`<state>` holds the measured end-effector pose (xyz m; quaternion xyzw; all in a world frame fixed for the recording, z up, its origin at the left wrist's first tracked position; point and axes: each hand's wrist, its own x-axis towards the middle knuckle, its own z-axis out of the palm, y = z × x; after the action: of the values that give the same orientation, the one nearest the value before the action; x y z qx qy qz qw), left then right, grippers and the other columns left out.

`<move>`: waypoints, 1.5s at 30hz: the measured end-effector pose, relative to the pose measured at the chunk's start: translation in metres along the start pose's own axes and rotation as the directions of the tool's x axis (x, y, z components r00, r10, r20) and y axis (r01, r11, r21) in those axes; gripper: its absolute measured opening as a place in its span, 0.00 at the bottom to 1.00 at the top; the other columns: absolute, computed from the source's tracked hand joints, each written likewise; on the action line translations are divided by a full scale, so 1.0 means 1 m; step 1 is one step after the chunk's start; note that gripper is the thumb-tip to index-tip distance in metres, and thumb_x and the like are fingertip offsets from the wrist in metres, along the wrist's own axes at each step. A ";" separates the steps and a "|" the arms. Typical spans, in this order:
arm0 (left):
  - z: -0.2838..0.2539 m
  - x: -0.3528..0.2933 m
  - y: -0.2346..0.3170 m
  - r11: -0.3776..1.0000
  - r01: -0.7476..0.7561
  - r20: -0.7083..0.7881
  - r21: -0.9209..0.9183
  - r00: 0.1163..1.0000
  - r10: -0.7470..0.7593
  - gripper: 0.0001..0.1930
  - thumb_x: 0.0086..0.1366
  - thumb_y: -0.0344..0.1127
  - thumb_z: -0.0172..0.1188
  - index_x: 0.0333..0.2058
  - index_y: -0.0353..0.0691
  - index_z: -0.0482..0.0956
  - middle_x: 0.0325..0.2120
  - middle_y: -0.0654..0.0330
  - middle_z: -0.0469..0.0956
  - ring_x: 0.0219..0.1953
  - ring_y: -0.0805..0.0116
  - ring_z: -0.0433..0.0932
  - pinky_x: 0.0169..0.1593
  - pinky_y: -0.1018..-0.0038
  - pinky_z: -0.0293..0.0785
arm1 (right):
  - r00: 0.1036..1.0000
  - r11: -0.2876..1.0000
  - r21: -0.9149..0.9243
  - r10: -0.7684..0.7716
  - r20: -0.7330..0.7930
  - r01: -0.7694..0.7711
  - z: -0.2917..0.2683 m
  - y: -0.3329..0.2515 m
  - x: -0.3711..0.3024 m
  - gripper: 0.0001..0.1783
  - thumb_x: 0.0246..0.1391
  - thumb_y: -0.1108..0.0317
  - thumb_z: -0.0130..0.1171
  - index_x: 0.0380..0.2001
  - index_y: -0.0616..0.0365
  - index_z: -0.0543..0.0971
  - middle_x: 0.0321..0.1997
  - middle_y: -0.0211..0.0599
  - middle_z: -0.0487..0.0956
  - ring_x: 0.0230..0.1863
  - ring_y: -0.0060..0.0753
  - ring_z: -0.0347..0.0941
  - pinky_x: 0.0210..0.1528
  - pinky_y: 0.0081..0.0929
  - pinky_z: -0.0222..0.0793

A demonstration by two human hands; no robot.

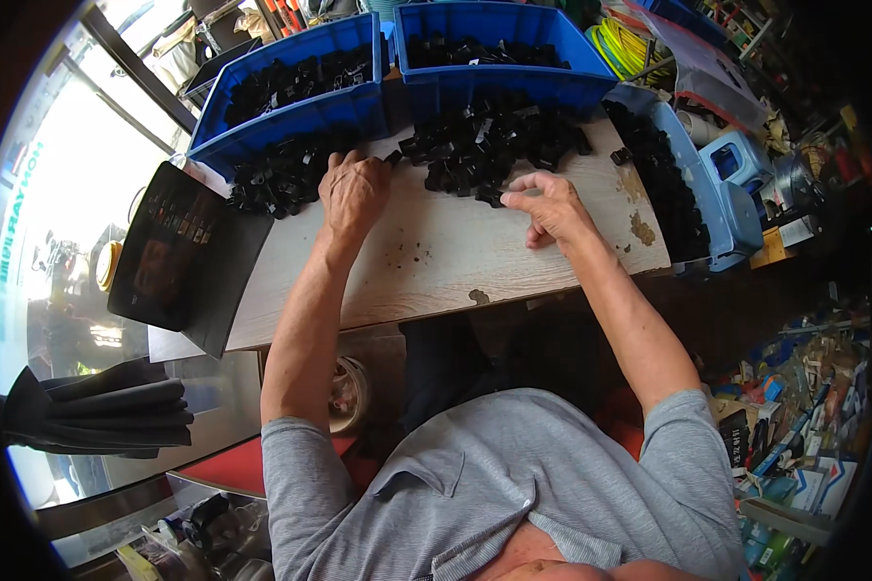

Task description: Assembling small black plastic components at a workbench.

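My left hand [356, 192] is at the near edge of the left pile of small black plastic parts [286, 177], back of the hand up. Its fingers bend down and away, so their tips and anything under them are hidden. A single black part lies just right of those fingers. My right hand [552, 208] hovers at the near right side of the middle pile of black parts [484, 145]. Thumb and forefinger point left with a gap between them, the other fingers loosely curled, and I see nothing held. The thumb tip is close to the pile's nearest parts.
Two blue bins [300, 114] of black parts stand along the table's [426, 257] far side. A light-blue tub [693, 160] with more parts sits beyond its right edge, near a blue plastic stool [731, 160]. A propped tablet in a black case [179, 257] occupies the left.
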<state>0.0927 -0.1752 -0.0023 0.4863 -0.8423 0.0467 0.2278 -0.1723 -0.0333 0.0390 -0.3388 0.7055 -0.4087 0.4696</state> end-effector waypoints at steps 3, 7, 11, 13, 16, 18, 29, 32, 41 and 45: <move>0.004 -0.003 0.004 1.000 0.021 -0.126 -0.008 0.992 -0.021 0.11 0.63 0.40 0.62 0.40 0.43 0.87 0.36 0.56 0.84 0.42 0.50 0.79 0.47 0.58 0.77 | 1.000 0.994 -0.111 -0.007 0.020 0.009 0.013 -0.003 0.000 0.17 0.54 0.63 0.72 0.45 0.57 0.82 0.18 0.29 0.75 0.10 0.19 0.67 0.15 0.25 0.70; 0.015 -0.007 0.002 0.989 -0.125 -0.195 -0.079 0.975 0.107 0.11 0.59 0.36 0.64 0.41 0.44 0.84 0.33 0.56 0.83 0.40 0.51 0.79 0.44 0.58 0.77 | 0.995 0.987 -0.143 -0.062 0.072 0.072 0.018 -0.001 -0.002 0.13 0.53 0.66 0.71 0.41 0.57 0.82 0.18 0.28 0.75 0.10 0.18 0.66 0.14 0.24 0.68; 0.010 -0.018 0.008 0.986 -0.100 -0.193 -0.135 0.978 0.073 0.13 0.59 0.33 0.64 0.44 0.43 0.84 0.35 0.56 0.84 0.40 0.50 0.80 0.45 0.58 0.77 | 0.986 0.988 -0.083 -0.124 0.109 0.133 0.013 0.012 0.002 0.12 0.52 0.69 0.71 0.37 0.60 0.81 0.17 0.28 0.75 0.10 0.18 0.66 0.13 0.23 0.67; 0.004 -0.027 0.014 0.981 -0.075 -0.191 -0.181 0.981 0.040 0.14 0.59 0.32 0.64 0.45 0.43 0.84 0.35 0.55 0.85 0.40 0.50 0.81 0.46 0.59 0.77 | 0.986 0.988 -0.055 -0.139 0.097 0.144 0.012 0.013 -0.001 0.12 0.51 0.70 0.71 0.38 0.61 0.80 0.17 0.27 0.74 0.10 0.19 0.65 0.13 0.23 0.67; -0.002 -0.039 0.026 0.916 -0.076 -0.264 -0.393 0.964 -0.034 0.15 0.61 0.29 0.64 0.47 0.40 0.83 0.38 0.54 0.85 0.40 0.51 0.83 0.45 0.61 0.79 | 0.982 0.984 0.012 -0.180 0.061 0.179 0.010 0.018 -0.005 0.15 0.50 0.71 0.72 0.40 0.62 0.80 0.17 0.26 0.72 0.10 0.19 0.65 0.13 0.24 0.66; -0.010 -0.049 0.044 0.883 -0.044 -0.175 -0.467 0.983 -0.044 0.15 0.61 0.27 0.65 0.48 0.40 0.83 0.39 0.53 0.85 0.39 0.51 0.84 0.40 0.64 0.81 | 0.978 0.978 0.050 -0.205 0.036 0.203 0.011 0.017 -0.007 0.17 0.50 0.72 0.72 0.42 0.62 0.79 0.17 0.26 0.71 0.10 0.20 0.65 0.13 0.24 0.66; 0.000 -0.043 0.095 0.822 -0.294 -0.131 -0.488 0.955 0.264 0.16 0.62 0.26 0.63 0.49 0.39 0.83 0.44 0.54 0.84 0.45 0.52 0.83 0.48 0.62 0.80 | 0.990 0.972 -0.200 -0.110 0.087 0.126 0.017 0.005 -0.004 0.23 0.50 0.77 0.63 0.52 0.63 0.80 0.22 0.35 0.79 0.14 0.24 0.70 0.15 0.27 0.72; -0.001 -0.036 0.095 0.769 -0.377 -0.143 -0.517 0.923 0.357 0.17 0.61 0.24 0.62 0.49 0.39 0.83 0.44 0.53 0.84 0.45 0.52 0.83 0.48 0.62 0.81 | 0.985 0.972 -0.183 -0.124 0.120 0.145 0.015 0.007 -0.002 0.24 0.49 0.79 0.61 0.52 0.64 0.80 0.20 0.34 0.78 0.13 0.24 0.71 0.15 0.27 0.72; 0.000 -0.038 0.098 0.741 -0.427 -0.157 -0.519 0.899 0.408 0.22 0.56 0.22 0.61 0.51 0.39 0.83 0.47 0.54 0.82 0.47 0.52 0.82 0.50 0.61 0.80 | 0.975 0.972 -0.140 -0.168 0.146 0.189 0.013 0.012 -0.001 0.22 0.49 0.79 0.60 0.50 0.66 0.81 0.15 0.31 0.76 0.12 0.22 0.70 0.15 0.27 0.69; -0.005 -0.043 0.100 0.758 -0.457 -0.161 -0.464 0.886 0.436 0.22 0.55 0.25 0.61 0.52 0.39 0.82 0.45 0.58 0.82 0.43 0.57 0.82 0.48 0.63 0.78 | 0.974 0.974 -0.160 -0.132 0.186 0.162 0.010 0.010 -0.001 0.21 0.49 0.79 0.61 0.49 0.65 0.81 0.15 0.31 0.76 0.12 0.22 0.70 0.15 0.27 0.70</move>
<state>0.0285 -0.0868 -0.0024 0.1966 -0.9123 -0.1048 0.3438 -0.1632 -0.0310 0.0285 -0.4643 0.6678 -0.3481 0.4662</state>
